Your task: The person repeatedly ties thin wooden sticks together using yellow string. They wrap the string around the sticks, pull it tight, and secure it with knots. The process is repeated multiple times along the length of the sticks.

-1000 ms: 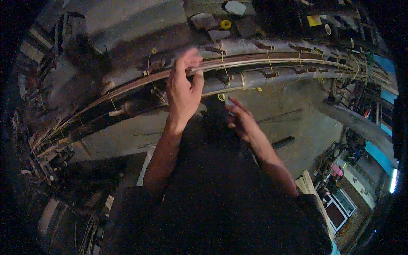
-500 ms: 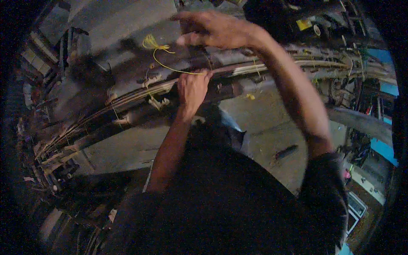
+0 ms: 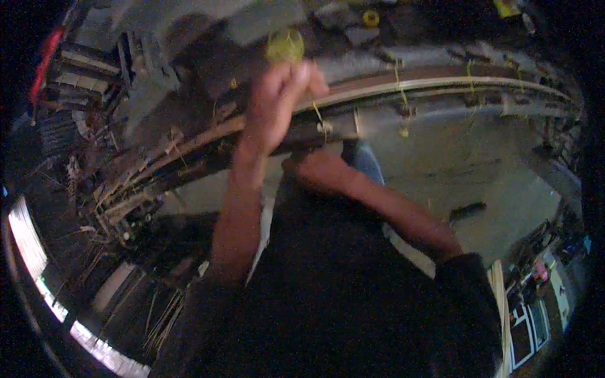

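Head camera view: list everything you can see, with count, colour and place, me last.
Cord bunch: one, yellow, blurred, top centre
Ring: one, yellow, top, right of the cord
Long thin strips: several, pale and brown, across the middle
Rails: two, grey, flanking the strips
Ties: several, yellow, along the strips
Floor: one, grey-brown, right of centre
Elongated object: one, dark, on the floor
White-framed panel: at least one, lower right
Clutter: uncountable, mostly dark, edges
Shirt: one, black, lower centre
Hands: two, bare; left over the strips, right below
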{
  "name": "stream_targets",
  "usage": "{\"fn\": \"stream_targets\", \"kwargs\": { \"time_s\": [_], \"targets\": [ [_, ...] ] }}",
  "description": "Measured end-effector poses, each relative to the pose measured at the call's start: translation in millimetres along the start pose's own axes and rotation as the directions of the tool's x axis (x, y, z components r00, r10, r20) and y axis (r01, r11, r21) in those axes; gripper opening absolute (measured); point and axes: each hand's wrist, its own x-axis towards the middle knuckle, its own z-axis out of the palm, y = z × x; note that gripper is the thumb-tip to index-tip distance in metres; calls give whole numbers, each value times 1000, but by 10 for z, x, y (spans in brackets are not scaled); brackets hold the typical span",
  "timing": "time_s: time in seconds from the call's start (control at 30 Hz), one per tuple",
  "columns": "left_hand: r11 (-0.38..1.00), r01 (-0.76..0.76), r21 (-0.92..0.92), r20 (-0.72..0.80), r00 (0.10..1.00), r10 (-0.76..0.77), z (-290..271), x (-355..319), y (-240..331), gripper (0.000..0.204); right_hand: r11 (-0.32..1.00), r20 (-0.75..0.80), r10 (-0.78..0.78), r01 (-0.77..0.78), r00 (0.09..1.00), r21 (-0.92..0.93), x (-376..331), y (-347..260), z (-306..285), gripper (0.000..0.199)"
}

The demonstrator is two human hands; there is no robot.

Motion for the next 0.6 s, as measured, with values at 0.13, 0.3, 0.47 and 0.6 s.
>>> {"fn": "stream_targets", "kwargs": {
  "time_s": [0.13,0.3,0.47,0.6],
  "targets": [
    [968,214,131,-117,973,-199,-283,949,-671,35,992,226,112,-95,968,-83,-188,-32,-377,28],
    [926,155,344,115,972,-206,-682,1096,-936,40,996,-66,-8,1,998,-93,-365,-270,-300,37],
    [709,-167,686,34,980,197,-2178,549,-870,35,88,185,367,-233,912,969,-271,-1127,-37,52],
    [832,-230,505,-19,961,277,-2192,-121,-698,30,173,88,644,-257,760,951,687,-890,777,33]
  ]
}}
